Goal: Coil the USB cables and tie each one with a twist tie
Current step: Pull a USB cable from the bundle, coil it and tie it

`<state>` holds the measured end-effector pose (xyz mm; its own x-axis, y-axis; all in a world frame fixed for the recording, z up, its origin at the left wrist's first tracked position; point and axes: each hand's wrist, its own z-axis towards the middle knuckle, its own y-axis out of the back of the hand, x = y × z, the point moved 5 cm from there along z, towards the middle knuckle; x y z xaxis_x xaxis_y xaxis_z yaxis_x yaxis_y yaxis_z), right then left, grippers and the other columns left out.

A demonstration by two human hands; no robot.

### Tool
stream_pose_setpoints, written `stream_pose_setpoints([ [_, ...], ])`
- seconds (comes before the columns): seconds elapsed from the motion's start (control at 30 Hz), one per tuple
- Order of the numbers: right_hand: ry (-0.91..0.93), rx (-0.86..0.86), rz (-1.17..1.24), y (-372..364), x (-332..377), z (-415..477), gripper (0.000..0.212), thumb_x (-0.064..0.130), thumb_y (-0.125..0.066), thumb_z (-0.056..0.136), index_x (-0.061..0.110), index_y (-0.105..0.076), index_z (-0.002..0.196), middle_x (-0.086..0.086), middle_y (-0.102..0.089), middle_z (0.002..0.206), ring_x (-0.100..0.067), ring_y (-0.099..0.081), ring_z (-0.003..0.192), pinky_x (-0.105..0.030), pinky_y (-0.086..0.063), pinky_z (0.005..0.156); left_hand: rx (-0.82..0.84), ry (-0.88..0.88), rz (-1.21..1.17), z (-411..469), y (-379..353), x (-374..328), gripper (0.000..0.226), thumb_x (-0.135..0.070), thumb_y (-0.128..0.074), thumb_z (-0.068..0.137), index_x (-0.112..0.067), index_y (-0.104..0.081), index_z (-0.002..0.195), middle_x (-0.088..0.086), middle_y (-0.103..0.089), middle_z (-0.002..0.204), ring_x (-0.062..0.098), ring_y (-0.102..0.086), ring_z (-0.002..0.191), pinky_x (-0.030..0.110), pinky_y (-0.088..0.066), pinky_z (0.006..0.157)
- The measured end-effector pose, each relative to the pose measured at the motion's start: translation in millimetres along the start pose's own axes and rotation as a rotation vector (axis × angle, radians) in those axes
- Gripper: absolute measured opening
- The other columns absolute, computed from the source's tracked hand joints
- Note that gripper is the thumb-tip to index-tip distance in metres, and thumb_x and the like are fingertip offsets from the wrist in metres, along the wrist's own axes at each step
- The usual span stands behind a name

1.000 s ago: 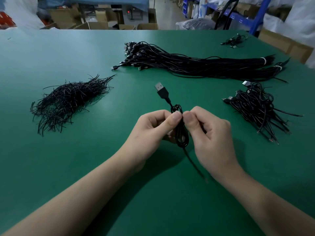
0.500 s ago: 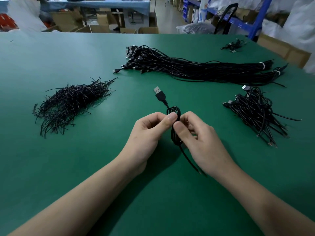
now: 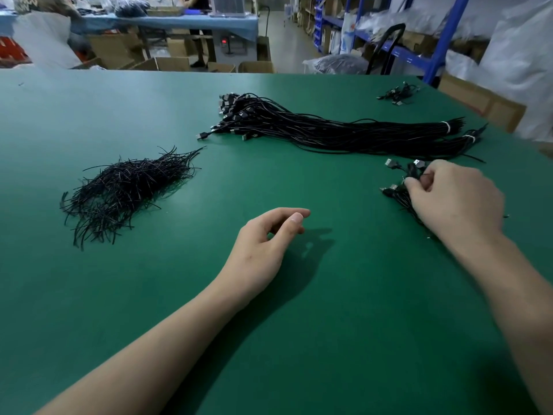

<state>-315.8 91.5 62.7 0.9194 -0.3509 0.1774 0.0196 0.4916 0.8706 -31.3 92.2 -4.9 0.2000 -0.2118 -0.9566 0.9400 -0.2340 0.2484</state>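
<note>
**While the right hand (image 3: pixel 452 199) pinches a coiled cable (image 3: pixel 414 172), the left hand (image 3: pixel 263 244) holds nothing**

Right hand: at the right side of the green table (image 3: pixel 179 310), back of the hand up, fingers curled in. Thumb and fingertips close on the black wire of the coiled cable. A silver USB plug pokes out just past the knuckles. Motion blur on the fingertips, so I can't tell how firm the pinch is.

The coiled cable sits on top of the pile of coiled cables (image 3: pixel 396 199). Most of that pile is hidden under the palm. Only its left edge and a couple of plugs show.

Left hand: mid-table, well apart from the right. Fingers loosely curled, thumb and forefinger reaching forward with a gap between them, nothing in it. Its shadow falls on the table just to its right. Can't tell whether the palm touches the surface.

Other stock on the table:
- twist ties (image 3: pixel 125 190): loose black heap on the left, well clear of both hands.
- bundle of straight USB cables (image 3: pixel 329 130): long, laid across the far middle, plugs at the left end, two white bands (image 3: pixel 446 127) round the right end. Its near edge runs just beyond the right hand.
- small cluster of cables (image 3: pixel 396 92): far right corner, too small to tell if coiled.

Behind the table: cardboard boxes (image 3: pixel 173 62) and blue shelving (image 3: pixel 443 40).
</note>
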Motion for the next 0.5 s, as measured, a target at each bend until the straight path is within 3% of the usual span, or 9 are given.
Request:
stream_pose_setpoints([
  [0.17, -0.064, 0.084, -0.085, -7, -15, 8, 0.027, 0.035, -0.066, 0.095, 0.011, -0.062, 0.082, -0.007, -0.056, 0.068, -0.03, -0.051, 0.065, -0.029, -0.033, 0.054, -0.001, -0.009, 0.007, -1, 0, 0, 0.023, -0.037, -0.05, 0.105, -0.038, -0.072, 0.114, -0.02, -0.07, 0.093, -0.004, -0.059, 0.088, 0.025, -0.04, 0.079],
  [0.3, -0.05, 0.081, -0.061, -6, -8, 2, 0.025, 0.029, -0.069, 0.094, 0.01, -0.057, 0.105, -0.014, -0.059, 0.096, -0.029, -0.049, 0.071, -0.033, -0.034, 0.058, -0.002, -0.002, 0.007, -1, 0, 1, 0.023, -0.036, -0.05, 0.105, -0.038, -0.072, 0.113, -0.019, -0.07, 0.093, -0.004, -0.059, 0.087, 0.024, -0.04, 0.079],
  [0.5, 0.194, -0.011, 0.038, -5, 45, -28, 0.024, 0.028, -0.067, 0.094, 0.014, -0.055, 0.11, -0.009, -0.054, 0.107, -0.024, -0.05, 0.079, -0.031, -0.036, 0.062, -0.006, -0.009, 0.009, 0, 0, 2, 0.023, -0.036, -0.051, 0.105, -0.037, -0.072, 0.113, -0.019, -0.071, 0.093, -0.005, -0.06, 0.087, 0.022, -0.041, 0.078],
])
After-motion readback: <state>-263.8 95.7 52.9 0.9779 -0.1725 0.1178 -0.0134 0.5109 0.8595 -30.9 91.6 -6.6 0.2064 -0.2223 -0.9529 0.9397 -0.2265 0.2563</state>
